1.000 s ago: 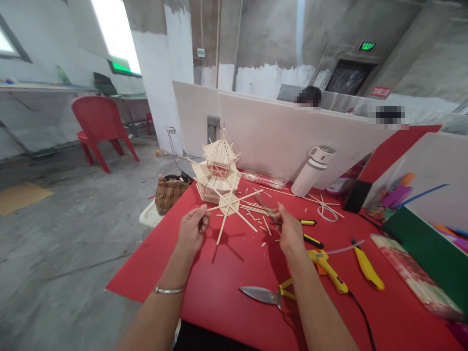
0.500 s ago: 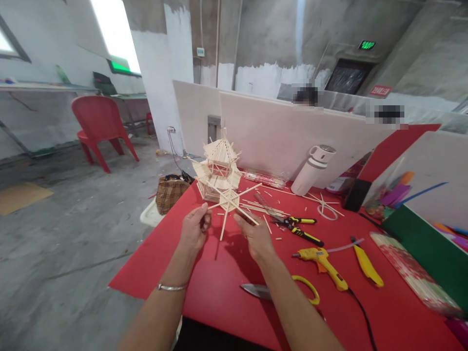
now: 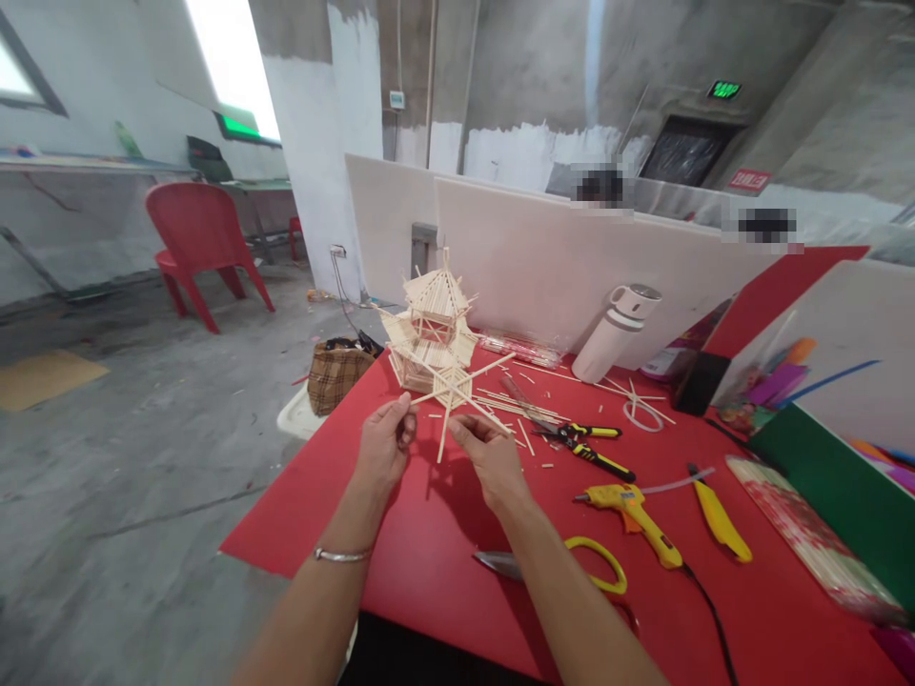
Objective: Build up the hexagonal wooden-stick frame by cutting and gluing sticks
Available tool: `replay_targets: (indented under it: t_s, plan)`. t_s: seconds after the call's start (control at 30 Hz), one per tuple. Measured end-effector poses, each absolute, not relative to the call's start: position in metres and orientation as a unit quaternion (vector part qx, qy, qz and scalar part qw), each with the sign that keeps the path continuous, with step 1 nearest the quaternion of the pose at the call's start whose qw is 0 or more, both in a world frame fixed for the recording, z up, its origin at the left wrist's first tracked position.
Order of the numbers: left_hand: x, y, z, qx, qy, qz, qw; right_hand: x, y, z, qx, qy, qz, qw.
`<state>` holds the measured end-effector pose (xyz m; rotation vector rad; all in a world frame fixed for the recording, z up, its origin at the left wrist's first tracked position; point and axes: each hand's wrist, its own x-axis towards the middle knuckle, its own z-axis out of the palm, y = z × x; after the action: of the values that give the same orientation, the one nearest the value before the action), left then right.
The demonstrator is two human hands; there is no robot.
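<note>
A spoked frame of thin wooden sticks [image 3: 453, 388], with rings of short sticks round its middle, is held up above the table. My left hand [image 3: 386, 440] pinches the end of its left spoke. My right hand [image 3: 492, 457] is closed at the lower right spoke, its fingertips partly hidden. Just behind the frame stands a tiered stick pagoda [image 3: 435, 310] with a pointed roof; the frame overlaps its base. Under my right forearm lie scissors [image 3: 597, 562] with yellow handles, partly covered.
On the red table [image 3: 421, 581], loose sticks [image 3: 525, 408], cutting pliers [image 3: 582, 448], a yellow glue gun [image 3: 636, 514] and a yellow utility knife [image 3: 719, 514] lie to the right. A white bottle [image 3: 611, 333] stands by the white partition [image 3: 515, 257]. Bagged sticks [image 3: 807, 534] lie far right.
The view has shifted slightly. My right hand's fingers have drawn closer together at the lower right spoke, and the frame is tilted a little differently. My left hand keeps its pinch.
</note>
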<state>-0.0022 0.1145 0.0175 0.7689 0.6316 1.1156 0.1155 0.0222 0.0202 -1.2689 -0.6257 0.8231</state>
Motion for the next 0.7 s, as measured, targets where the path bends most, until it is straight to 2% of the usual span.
replay_targets:
  t_s: [0.07, 0.13, 0.23, 0.33, 0.4, 0.53, 0.7]
  plan:
    - [-0.003, 0.117, 0.018, 0.318, 0.27, 0.508, 0.754, 0.12, 0.018, 0.017, -0.588, -0.302, 0.348, 0.665]
    - [-0.005, 0.118, 0.018, 0.292, 0.251, 0.509, 0.77, 0.127, 0.012, 0.012, -0.654, -0.354, 0.278, 0.608]
    - [-0.007, 0.12, 0.02, 0.27, 0.232, 0.499, 0.791, 0.13, 0.001, 0.004, -0.762, -0.458, 0.154, 0.43]
    - [-0.008, 0.121, 0.02, 0.26, 0.217, 0.478, 0.811, 0.119, -0.022, 0.005, -0.799, -0.524, 0.159, 0.248]
    - [-0.009, 0.123, 0.018, 0.256, 0.211, 0.472, 0.817, 0.111, -0.048, 0.011, -0.785, -0.566, 0.181, 0.176]
    - [-0.008, 0.128, 0.014, 0.263, 0.214, 0.478, 0.81, 0.124, -0.113, 0.019, -0.744, -0.638, 0.133, 0.15]
    - [0.002, 0.127, 0.012, 0.284, 0.223, 0.471, 0.804, 0.176, -0.178, -0.018, -0.777, -0.612, 0.053, 0.141]
